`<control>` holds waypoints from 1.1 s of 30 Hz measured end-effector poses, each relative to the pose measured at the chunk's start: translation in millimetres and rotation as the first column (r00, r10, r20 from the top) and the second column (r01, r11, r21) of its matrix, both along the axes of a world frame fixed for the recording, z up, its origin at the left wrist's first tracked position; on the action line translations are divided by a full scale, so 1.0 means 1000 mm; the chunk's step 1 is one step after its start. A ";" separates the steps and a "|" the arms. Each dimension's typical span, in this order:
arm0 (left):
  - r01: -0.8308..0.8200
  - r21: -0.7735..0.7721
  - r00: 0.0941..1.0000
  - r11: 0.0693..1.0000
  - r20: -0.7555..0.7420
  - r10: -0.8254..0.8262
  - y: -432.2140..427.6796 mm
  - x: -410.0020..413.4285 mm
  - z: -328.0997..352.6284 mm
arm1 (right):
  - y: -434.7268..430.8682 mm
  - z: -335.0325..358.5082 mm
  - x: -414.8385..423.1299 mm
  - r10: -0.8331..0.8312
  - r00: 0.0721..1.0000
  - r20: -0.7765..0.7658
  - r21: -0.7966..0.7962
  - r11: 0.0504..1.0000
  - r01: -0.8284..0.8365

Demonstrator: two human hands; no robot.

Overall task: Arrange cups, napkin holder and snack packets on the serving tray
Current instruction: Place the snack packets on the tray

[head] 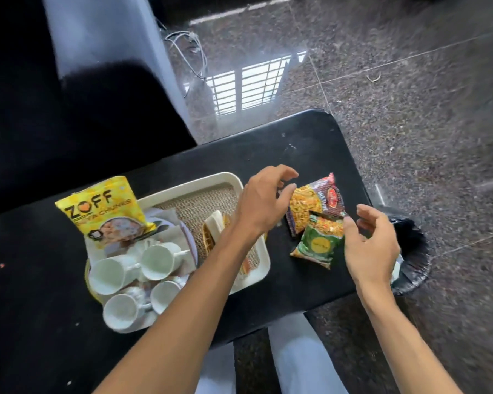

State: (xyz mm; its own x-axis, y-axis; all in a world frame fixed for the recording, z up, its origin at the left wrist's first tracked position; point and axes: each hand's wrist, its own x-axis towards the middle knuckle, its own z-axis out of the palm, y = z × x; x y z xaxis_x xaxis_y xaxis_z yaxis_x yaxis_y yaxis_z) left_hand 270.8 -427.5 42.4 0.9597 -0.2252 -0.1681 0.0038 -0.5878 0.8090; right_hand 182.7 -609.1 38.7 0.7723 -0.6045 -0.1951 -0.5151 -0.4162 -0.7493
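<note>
A cream serving tray [234, 180] lies on a black table [296, 143]. Several white cups [157, 261] lie tipped on plates at its near left end. A big yellow snack packet [103, 211] leans across the tray's far left corner. A wicker napkin holder [214, 233] with white napkins stands on the tray, partly behind my left forearm. Right of the tray lie a red snack packet [316, 206] and a green one [316, 245]. My left hand [264, 200] hovers open by the red packet's left edge. My right hand [370, 248] is open beside the green packet's right edge.
A black-lined waste bin [413, 257] stands on the floor just past the table's right edge. Beyond the table, white cables [188, 49] trail over the speckled stone floor. A black seat fills the far left.
</note>
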 end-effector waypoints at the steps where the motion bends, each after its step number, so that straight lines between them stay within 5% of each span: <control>1: 0.015 0.020 1.000 1.000 -0.021 -0.015 -0.011 0.006 -0.005 | -0.013 -0.004 0.005 -0.002 1.000 -0.022 -0.013 1.000 0.002; 5: 0.164 0.136 0.982 0.977 -0.120 -0.148 -0.039 0.026 -0.028 | -0.050 -0.025 0.027 0.073 0.971 -0.227 -0.014 0.997 -0.079; 11: 0.385 0.259 0.899 0.886 -0.324 -0.296 -0.050 0.036 -0.058 | -0.059 -0.048 0.053 0.282 0.856 -0.433 0.209 0.955 -0.208; 24: 0.275 0.178 0.923 0.945 -0.324 -0.208 -0.037 0.052 -0.056 | -0.045 -0.043 0.098 0.504 0.818 -0.277 0.115 0.863 -0.493; 33: -0.152 0.038 0.975 0.988 -0.159 0.157 0.016 0.052 -0.024 | -0.001 -0.013 0.137 0.476 0.880 0.000 0.149 0.870 -0.471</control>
State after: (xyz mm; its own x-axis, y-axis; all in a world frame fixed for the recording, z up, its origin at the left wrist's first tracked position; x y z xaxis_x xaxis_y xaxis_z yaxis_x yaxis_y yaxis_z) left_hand 322.3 -411.6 18.0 0.9425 -0.0699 -0.3267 0.2248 -0.5906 0.7750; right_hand 319.9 -609.9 26.2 0.9499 -0.1326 -0.2831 -0.3104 -0.5086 -0.8031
